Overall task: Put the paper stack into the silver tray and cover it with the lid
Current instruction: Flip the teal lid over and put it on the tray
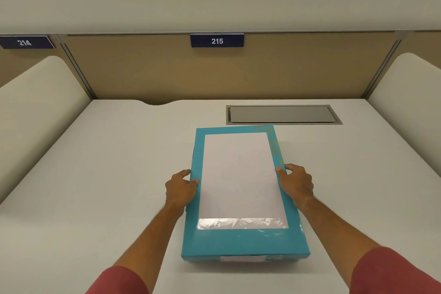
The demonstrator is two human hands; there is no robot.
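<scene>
A teal rectangular lid (243, 241) lies lengthwise on the white desk (107, 174) in front of me. A white sheet (238, 174) is fixed to its top, with shiny tape along the near edge. My left hand (180, 187) grips the lid's left long side, thumb on top. On the opposite long side my right hand (297, 182) holds it the same way. The lid hides whatever is beneath it; no silver tray or loose paper stack shows.
A grey cable hatch (281, 114) is set flush into the desk just behind the lid. Cream side dividers stand at the left (35, 107) and the right (410, 102). A tan back panel carries the label 215 (217, 41).
</scene>
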